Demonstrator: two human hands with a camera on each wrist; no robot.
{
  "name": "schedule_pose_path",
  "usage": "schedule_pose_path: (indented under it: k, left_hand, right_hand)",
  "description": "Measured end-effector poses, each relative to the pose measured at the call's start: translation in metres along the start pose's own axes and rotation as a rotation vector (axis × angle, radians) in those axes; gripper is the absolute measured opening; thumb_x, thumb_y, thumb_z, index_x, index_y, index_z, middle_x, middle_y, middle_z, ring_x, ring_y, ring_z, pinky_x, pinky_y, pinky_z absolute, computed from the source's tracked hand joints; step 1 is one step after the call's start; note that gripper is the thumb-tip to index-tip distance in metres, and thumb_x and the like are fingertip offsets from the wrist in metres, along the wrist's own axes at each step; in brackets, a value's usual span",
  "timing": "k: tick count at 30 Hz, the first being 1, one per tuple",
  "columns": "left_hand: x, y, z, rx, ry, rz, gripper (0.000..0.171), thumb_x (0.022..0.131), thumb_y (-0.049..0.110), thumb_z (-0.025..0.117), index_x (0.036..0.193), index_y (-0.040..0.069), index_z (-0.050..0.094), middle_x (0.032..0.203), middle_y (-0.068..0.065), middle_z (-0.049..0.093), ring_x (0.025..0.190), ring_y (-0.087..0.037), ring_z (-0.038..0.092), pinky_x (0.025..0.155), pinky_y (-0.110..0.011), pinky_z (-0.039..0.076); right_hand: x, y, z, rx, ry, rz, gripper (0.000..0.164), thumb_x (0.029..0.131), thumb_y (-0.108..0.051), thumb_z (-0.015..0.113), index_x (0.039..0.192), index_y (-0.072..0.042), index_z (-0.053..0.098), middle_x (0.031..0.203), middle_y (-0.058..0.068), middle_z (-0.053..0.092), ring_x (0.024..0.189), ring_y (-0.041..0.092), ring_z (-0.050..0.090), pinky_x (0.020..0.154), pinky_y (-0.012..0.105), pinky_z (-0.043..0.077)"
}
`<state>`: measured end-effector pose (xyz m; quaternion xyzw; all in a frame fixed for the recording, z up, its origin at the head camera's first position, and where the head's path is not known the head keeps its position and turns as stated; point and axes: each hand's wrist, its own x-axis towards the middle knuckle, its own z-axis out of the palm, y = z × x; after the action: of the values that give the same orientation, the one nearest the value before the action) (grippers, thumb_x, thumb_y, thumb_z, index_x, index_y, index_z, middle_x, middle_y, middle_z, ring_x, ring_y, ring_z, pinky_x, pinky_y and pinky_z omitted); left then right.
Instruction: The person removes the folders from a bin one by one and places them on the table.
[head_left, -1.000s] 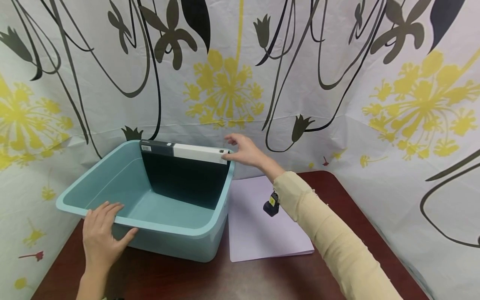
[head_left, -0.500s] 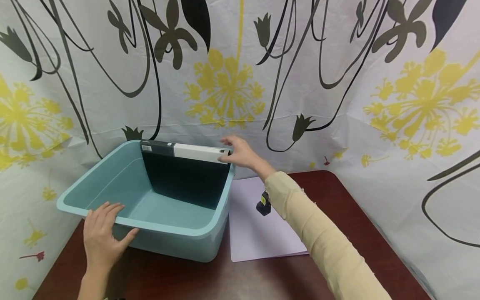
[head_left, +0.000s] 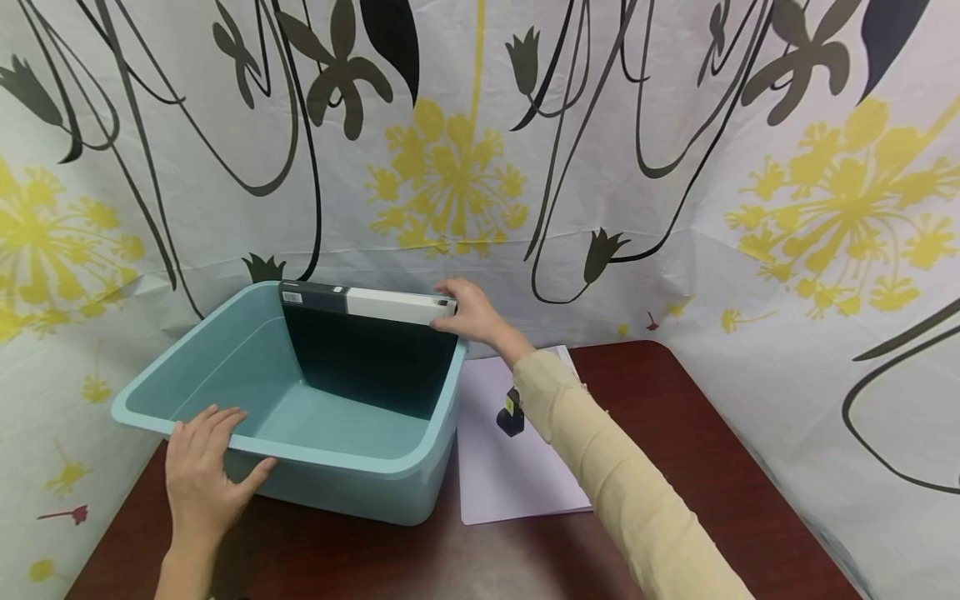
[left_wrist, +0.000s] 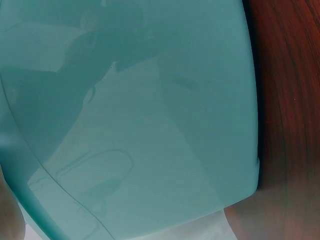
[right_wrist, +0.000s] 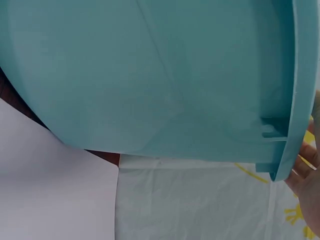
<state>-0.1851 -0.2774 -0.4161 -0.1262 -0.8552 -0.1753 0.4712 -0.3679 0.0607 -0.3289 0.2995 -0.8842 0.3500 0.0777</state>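
A light blue plastic tub stands on the table. My left hand holds its front rim, fingers over the edge and thumb along the outer wall. Against the inside of the back wall leans a black binder, its grey-and-white spine upward, level with the rim. With my right hand I grip the right end of that spine, thumb in front and fingers behind. The right wrist view has the tub wall and fingers by its rim; the binder is hidden there. In the left wrist view, the tub wall fills most of the picture.
A pale lilac folder lies on the dark red wooden table, right of the tub and partly under my right sleeve. A white cloth with a floral print hangs close behind the table and along the sides.
My right hand has shifted a little left and down onto the spine's right end, and its sleeve has swung left. The left hand, tub and binder stay put.
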Motion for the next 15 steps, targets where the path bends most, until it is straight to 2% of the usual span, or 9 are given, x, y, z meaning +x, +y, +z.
schedule_pose_path:
  k: [6, 15]
  left_hand:
    - [-0.0001, -0.0018, 0.0, 0.003, -0.001, 0.003, 0.087, 0.075, 0.075, 0.04, 0.101, -0.006, 0.058, 0.101, -0.025, 0.058, 0.107, -0.041, 0.045, 0.104, -0.055, 0.018]
    - [-0.0001, -0.0008, 0.0008, 0.001, 0.005, -0.001, 0.087, 0.075, 0.075, 0.04, 0.101, -0.005, 0.059, 0.101, -0.024, 0.059, 0.106, -0.041, 0.046, 0.103, -0.056, 0.019]
  right_hand:
    - [0.0039, -0.002, 0.0044, -0.063, -0.01, 0.013, 0.052, 0.077, -0.015, 0.071, 0.123, 0.0, 0.051, 0.114, 0.015, 0.056, 0.104, 0.025, 0.052, 0.088, 0.036, 0.042]
    - [0.0037, -0.0063, 0.0074, -0.211, -0.036, -0.015, 0.045, 0.079, -0.013, 0.069, 0.12, -0.004, 0.054, 0.119, 0.012, 0.053, 0.109, 0.024, 0.048, 0.092, 0.036, 0.039]
